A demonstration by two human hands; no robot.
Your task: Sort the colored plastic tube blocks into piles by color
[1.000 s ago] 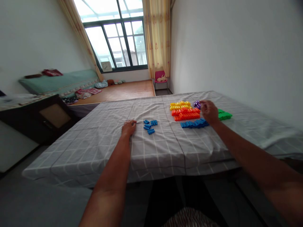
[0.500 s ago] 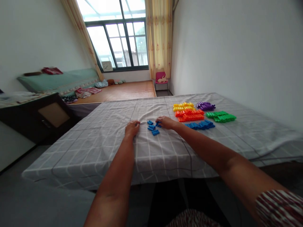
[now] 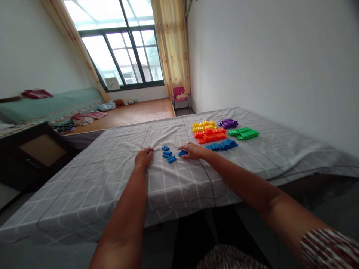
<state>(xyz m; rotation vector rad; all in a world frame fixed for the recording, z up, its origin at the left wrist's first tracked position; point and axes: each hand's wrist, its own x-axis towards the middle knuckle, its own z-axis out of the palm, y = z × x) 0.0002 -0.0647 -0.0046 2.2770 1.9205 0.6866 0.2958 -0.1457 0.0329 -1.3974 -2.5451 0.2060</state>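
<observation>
Several small blue pieces (image 3: 167, 153) lie loosely on the checked grey cloth between my hands. My right hand (image 3: 193, 151) is around a blue piece (image 3: 183, 152), thumb and fingers on either side of it. Left of the loose pieces, my left hand (image 3: 144, 156) rests on the cloth with its fingers curled; whether anything is under them is hidden. A row of blue pieces (image 3: 221, 145) lies beyond my right wrist, with orange pieces (image 3: 210, 135) and yellow pieces (image 3: 203, 126) behind it.
Green pieces (image 3: 244, 133) and purple pieces (image 3: 228, 123) lie at the right on the cloth-covered table (image 3: 112, 179). Behind stand a bed (image 3: 140, 112) and a pink chair (image 3: 180, 94). A dark cabinet (image 3: 36, 149) is at the left.
The view has turned to the right. My right hand has drawn a blue piece away from the loose ones, widening the gap. My left hand stays beside them.
</observation>
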